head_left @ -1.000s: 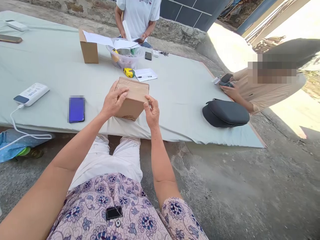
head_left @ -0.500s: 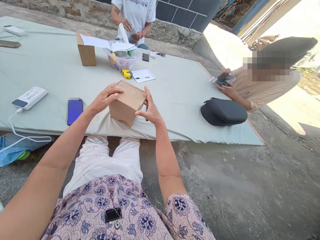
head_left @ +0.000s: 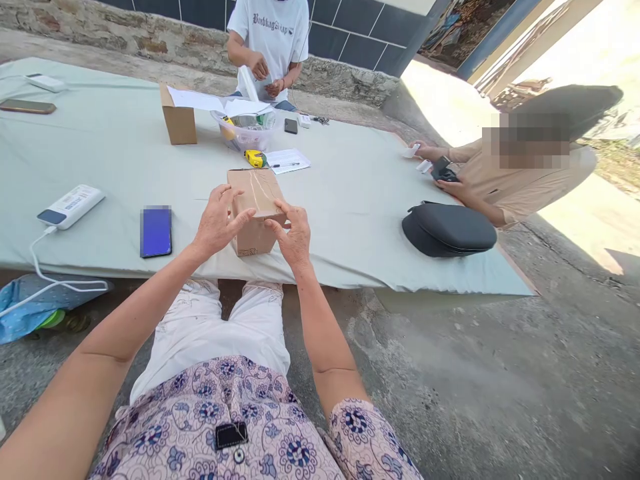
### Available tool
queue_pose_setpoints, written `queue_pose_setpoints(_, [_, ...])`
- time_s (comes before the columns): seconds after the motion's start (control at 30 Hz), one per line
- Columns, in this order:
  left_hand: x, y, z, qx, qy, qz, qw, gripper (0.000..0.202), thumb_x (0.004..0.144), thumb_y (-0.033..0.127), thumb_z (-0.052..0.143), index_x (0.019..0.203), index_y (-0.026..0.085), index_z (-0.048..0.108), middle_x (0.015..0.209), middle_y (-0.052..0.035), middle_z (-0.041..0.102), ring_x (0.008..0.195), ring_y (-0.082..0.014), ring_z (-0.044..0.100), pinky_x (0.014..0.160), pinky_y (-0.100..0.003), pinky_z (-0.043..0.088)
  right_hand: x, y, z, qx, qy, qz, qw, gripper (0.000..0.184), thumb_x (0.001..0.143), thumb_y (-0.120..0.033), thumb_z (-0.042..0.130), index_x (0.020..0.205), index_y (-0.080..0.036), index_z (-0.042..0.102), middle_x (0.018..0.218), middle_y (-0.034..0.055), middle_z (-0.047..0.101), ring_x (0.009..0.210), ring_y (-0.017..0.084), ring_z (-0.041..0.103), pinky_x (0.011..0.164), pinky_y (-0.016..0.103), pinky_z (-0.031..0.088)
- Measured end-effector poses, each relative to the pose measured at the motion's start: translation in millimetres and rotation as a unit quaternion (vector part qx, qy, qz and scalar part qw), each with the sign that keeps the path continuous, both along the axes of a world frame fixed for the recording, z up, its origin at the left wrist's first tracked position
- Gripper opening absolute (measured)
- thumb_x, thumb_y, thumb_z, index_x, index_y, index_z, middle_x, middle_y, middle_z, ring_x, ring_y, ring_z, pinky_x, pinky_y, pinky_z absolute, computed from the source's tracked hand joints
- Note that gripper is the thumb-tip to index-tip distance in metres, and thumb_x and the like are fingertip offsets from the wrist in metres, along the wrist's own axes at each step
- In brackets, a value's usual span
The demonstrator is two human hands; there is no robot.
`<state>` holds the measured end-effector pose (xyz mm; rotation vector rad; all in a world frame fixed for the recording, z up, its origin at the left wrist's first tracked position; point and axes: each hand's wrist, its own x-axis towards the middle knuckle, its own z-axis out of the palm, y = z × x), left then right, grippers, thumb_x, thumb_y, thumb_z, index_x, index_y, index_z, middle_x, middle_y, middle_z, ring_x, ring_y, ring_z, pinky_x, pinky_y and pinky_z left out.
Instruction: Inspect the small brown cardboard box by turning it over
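A small brown cardboard box (head_left: 254,193) with clear tape over its top stands on the pale green cloth-covered table (head_left: 350,193) near the front edge. My left hand (head_left: 216,223) grips the box's left front edge, its fingers curled over the top. My right hand (head_left: 293,233) holds the right front corner, thumb and fingers pressed on the box. Both hands are closed on the box.
Left of the box lie a phone (head_left: 156,231) and a white power bank (head_left: 71,206) with a cable. Behind are a yellow tape measure (head_left: 255,158), paper with a pen (head_left: 287,161), a plastic bowl (head_left: 244,131) and another carton (head_left: 179,120). A black case (head_left: 449,229) lies right. Two other people are at the table.
The box was tilted and turned between my hands; now it stands flat on the table with the taped face up. My hands shifted to its front edge.
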<state>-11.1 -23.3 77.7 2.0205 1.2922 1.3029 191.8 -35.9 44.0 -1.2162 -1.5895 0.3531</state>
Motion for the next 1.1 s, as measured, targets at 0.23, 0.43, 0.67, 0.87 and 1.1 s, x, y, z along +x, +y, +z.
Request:
queue_pose_setpoints(0.23, [0,16,-2.9,0.016,-0.001,-0.040,0.999,0.052,0.097,0.062,0.042,0.117,0.022,0.069,0.139,-0.0100,0.060,0.142,-0.0284,0.046,0.119,-0.042,0.037,-1,-3,3.6,0.010,0.031,0.014,0.999,0.047,0.092,-0.066,0.053,0.118,-0.031,0.070,0.098,0.0034,0.058,0.083,0.014,0.064,0.068,0.024,0.058])
queue_pose_setpoints(0.43, [5,30,-3.3,0.003,-0.033,0.010,0.999,0.036,0.097,0.047,0.048,0.113,0.022,0.069,0.133,-0.0076,0.063,0.136,-0.0256,0.049,0.122,-0.039,0.033,-6,0,3.7,0.024,0.023,0.018,0.999,0.049,0.093,-0.069,0.048,0.115,-0.031,0.071,0.099,0.0033,0.058,0.085,0.013,0.063,0.071,0.023,0.057])
queue_pose_setpoints(0.67, [5,29,1.9,-0.025,0.008,0.111,0.994,0.035,0.095,0.045,0.053,0.115,0.019,0.065,0.121,-0.0144,0.055,0.127,-0.0303,0.051,0.116,-0.046,0.038,-29,8,4.5,0.052,0.014,0.015,0.998,0.044,0.095,-0.063,0.050,0.111,-0.027,0.069,0.096,0.0033,0.060,0.087,0.015,0.063,0.080,0.027,0.055])
queue_pose_setpoints(0.87, [6,15,11.8,-0.060,0.092,0.063,0.992,0.065,0.081,0.064,0.066,0.129,0.022,0.055,0.147,-0.0178,0.036,0.143,-0.0373,0.037,0.114,-0.053,0.039,-48,10,8.7,0.042,-0.012,0.013,0.999,0.028,0.100,-0.046,0.051,0.109,-0.025,0.067,0.089,0.0018,0.059,0.084,0.016,0.060,0.078,0.027,0.052])
queue_pose_setpoints(1.1, [11,14,18.8,-0.086,0.143,0.077,0.983,0.075,0.069,0.058,0.072,0.132,0.023,0.050,0.144,-0.0190,0.036,0.138,-0.0418,0.042,0.105,-0.058,0.047,-49,11,1.3,0.053,-0.011,0.020,0.998,0.024,0.095,-0.026,0.054,0.117,-0.023,0.063,0.099,0.0038,0.060,0.088,0.017,0.059,0.079,0.028,0.055])
